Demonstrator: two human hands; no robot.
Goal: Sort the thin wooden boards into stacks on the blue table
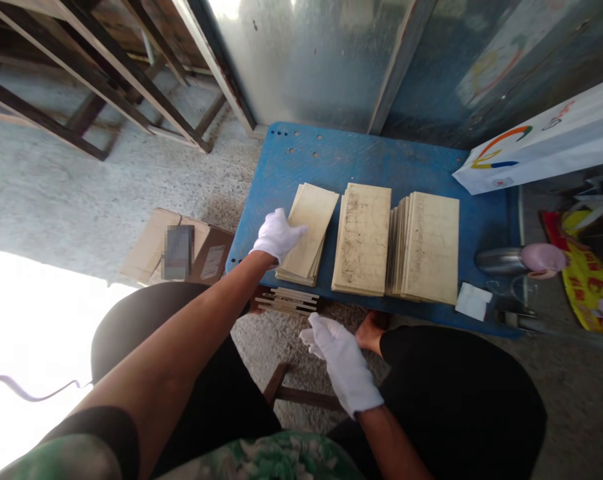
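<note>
My left hand (277, 235), in a white glove, rests with curled fingers on the left edge of the leftmost stack of thin pale boards (309, 232) on a blue platform (331, 157). My right hand (341, 360), also gloved, hovers lower, its fingers reaching toward a small bundle of thin strips (287, 301) lying at the platform's near edge. Nothing shows inside the right hand. Two more stacks of boards lie to the right: a middle stack (362, 239) and a fanned stack (424, 245).
A white printed bag (546, 143) leans at the back right. A metal flask with a pink cap (519, 260) and a white cloth (472, 301) lie at the platform's right end. Flattened cardboard (176, 250) lies on the concrete floor to the left. Wooden frames (101, 73) stand behind.
</note>
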